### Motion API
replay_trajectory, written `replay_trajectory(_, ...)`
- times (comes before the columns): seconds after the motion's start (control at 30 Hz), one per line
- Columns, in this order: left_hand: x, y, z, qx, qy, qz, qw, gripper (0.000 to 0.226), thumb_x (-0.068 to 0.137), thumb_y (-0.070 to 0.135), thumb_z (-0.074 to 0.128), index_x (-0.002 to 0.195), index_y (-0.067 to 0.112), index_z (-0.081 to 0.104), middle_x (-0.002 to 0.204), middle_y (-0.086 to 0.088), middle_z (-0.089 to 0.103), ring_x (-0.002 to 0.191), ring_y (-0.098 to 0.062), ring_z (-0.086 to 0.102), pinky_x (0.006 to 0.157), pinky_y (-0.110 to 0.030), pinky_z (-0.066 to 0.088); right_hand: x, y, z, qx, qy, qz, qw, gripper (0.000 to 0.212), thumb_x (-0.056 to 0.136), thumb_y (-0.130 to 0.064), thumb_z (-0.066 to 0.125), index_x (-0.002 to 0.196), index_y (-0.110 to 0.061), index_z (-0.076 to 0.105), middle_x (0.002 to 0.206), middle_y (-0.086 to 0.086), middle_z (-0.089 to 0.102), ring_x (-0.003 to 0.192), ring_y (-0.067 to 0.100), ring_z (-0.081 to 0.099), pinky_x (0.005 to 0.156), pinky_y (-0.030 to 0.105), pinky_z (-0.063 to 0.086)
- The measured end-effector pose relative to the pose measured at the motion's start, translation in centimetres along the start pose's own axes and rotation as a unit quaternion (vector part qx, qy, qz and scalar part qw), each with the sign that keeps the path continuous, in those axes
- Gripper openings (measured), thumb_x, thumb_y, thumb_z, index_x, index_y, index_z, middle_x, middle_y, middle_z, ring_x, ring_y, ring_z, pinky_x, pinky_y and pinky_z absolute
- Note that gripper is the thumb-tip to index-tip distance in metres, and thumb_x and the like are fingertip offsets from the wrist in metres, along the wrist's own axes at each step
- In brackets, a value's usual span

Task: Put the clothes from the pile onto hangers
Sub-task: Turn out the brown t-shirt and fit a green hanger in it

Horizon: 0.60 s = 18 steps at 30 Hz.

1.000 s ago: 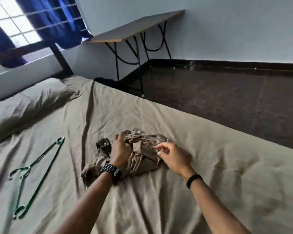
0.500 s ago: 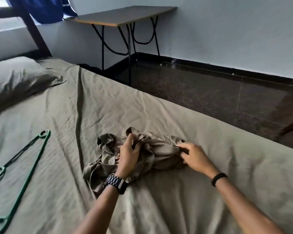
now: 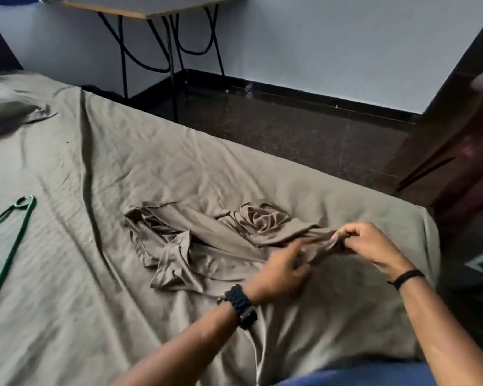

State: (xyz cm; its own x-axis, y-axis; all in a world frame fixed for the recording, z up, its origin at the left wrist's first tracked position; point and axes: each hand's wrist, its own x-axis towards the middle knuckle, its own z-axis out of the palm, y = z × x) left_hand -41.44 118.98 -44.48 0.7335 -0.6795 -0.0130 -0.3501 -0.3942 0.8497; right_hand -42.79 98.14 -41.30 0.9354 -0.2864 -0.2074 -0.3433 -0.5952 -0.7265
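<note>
Covering most of the view, the bed (image 3: pixel 95 168) wears an olive sheet creased into long ridges, with a pillow (image 3: pixel 3 110) at its far left corner. Behind it a bench (image 3: pixel 140 6) on black wire legs stands against the pale wall.

On the sheet near the right edge lies the garment (image 3: pixel 207 240), a crumpled olive-brown piece nearly the same colour as the bedding; it looks like 1 item, though folds could hide more. A green hanger (image 3: pixel 14 232) lies well apart from it at the left edge, partly out of view.

Both hands work at the garment's right end. The right hand (image 3: pixel 371 243) pinches a bunched edge of the cloth between thumb and fingertips. The left hand (image 3: pixel 279 271), with a dark watch (image 3: pixel 239 302) on its wrist, has its fingers curled onto the same stretch of fabric just beside the right, though blur hides how firm the hold is.

Risks, as I judge them: the matching colours could lead a pinch to catch the sheet along with the cloth, dragging bedding up. Lifting by 1 bunched edge may leave the garment twisted or inside out, making the neck opening hard to find. The hanger also sits a long reach away.
</note>
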Motion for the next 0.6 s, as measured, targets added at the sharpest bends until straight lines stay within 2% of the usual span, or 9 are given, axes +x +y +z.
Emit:
replay_trajectory(0.03,-0.3,-1.8,-0.7,0.026,0.026,-0.011,0.999,0.047,0.086,0.019,0.054,0.133,0.012,0.05,0.116,-0.011,0.064,0.105,-0.025,0.061,0.09,-0.027,0.045,0.0,1.2,-0.1,-0.051,0.076,0.021,0.996,0.033,0.075,0.015,0.05,0.076,-0.01,0.072,0.073,0.01,0.068,0.074,0.02,0.061,0.055,0.014,0.042)
replay_trajectory(0.1,-1.1,-5.2,-2.5,0.114,0.072,-0.048,0.99,0.049,0.082,0.027,0.051,0.129,0.012,0.054,0.121,-0.01,0.061,0.111,-0.026,0.058,0.095,-0.033,0.044,-0.3,3.3,-0.2,-0.1,0.18,0.056,0.977,0.028,0.074,0.011,0.055,0.088,-0.005,0.074,0.086,0.018,0.071,0.087,0.03,0.064,0.07,0.029,0.046)
replay_trajectory(0.2,-3.0,-8.8,-5.4,0.276,0.077,-0.148,0.947,0.064,0.079,0.039,0.062,0.137,0.016,0.046,0.132,-0.01,0.048,0.121,-0.033,0.048,0.101,-0.038,0.039,-0.2,4.9,0.5,-0.13,0.202,0.072,0.968,0.034,0.074,0.012,0.054,0.101,-0.001,0.072,0.102,0.025,0.067,0.102,0.04,0.059,0.087,0.037,0.044)
replay_trajectory(0.27,-4.7,-9.6,-6.5,0.366,0.056,-0.207,0.906,0.081,0.073,0.057,0.066,0.141,0.026,0.037,0.14,-0.003,0.036,0.129,-0.028,0.037,0.105,-0.038,0.032,0.0,4.7,1.5,-0.175,0.219,0.022,0.96,0.034,0.073,0.01,0.056,0.098,-0.005,0.072,0.104,0.024,0.062,0.103,0.042,0.055,0.092,0.04,0.041)
replay_trajectory(0.33,-6.0,-9.6,-6.9,0.409,0.044,-0.224,0.884,0.084,0.067,0.068,0.065,0.138,0.032,0.038,0.143,0.0,0.03,0.132,-0.025,0.031,0.104,-0.039,0.029,0.1,3.2,3.2,-0.179,0.254,-0.076,0.948,0.034,0.068,0.011,0.059,0.094,-0.007,0.072,0.104,0.019,0.058,0.097,0.04,0.056,0.091,0.036,0.04)
replay_trajectory(0.37,-6.2,-9.6,-6.9,0.409,0.038,-0.225,0.884,0.081,0.066,0.067,0.066,0.135,0.034,0.041,0.141,0.0,0.032,0.13,-0.025,0.032,0.103,-0.04,0.029,-0.2,2.0,4.4,-0.167,0.24,-0.137,0.946,0.034,0.068,0.011,0.06,0.094,-0.007,0.071,0.104,0.016,0.059,0.096,0.037,0.057,0.09,0.032,0.039)
replay_trajectory(0.43,-6.5,-9.1,-7.3,0.389,0.031,-0.207,0.897,0.06,0.072,0.05,0.068,0.126,0.032,0.05,0.13,0.0,0.043,0.123,-0.025,0.041,0.096,-0.038,0.034,-0.9,-0.5,7.4,-0.13,0.115,-0.231,0.957,0.035,0.073,0.0,0.066,0.106,-0.012,0.068,0.108,0.008,0.057,0.101,0.025,0.057,0.094,0.025,0.038)
replay_trajectory(0.53,-6.6,-8.2,-8.5,0.35,0.037,-0.17,0.921,0.026,0.075,0.026,0.06,0.101,0.026,0.061,0.105,0.0,0.061,0.104,-0.023,0.058,0.08,-0.033,0.044,-2.1,-2.5,11.5,-0.196,-0.115,-0.213,0.95,0.056,0.079,-0.023,0.07,0.131,-0.025,0.049,0.121,0.0,0.046,0.114,0.018,0.05,0.101,0.031,0.041)
replay_trajectory(0.6,-7.1,-7.1,-9.3,0.32,-0.017,-0.175,0.931,0.018,0.075,0.024,0.061,0.093,0.022,0.064,0.096,-0.001,0.068,0.089,-0.019,0.063,0.073,-0.029,0.046,-2.4,-2.4,12.5,-0.264,-0.169,-0.19,0.93,0.047,0.081,-0.019,0.065,0.126,-0.024,0.051,0.113,-0.001,0.047,0.11,0.018,0.052,0.094,0.026,0.041)
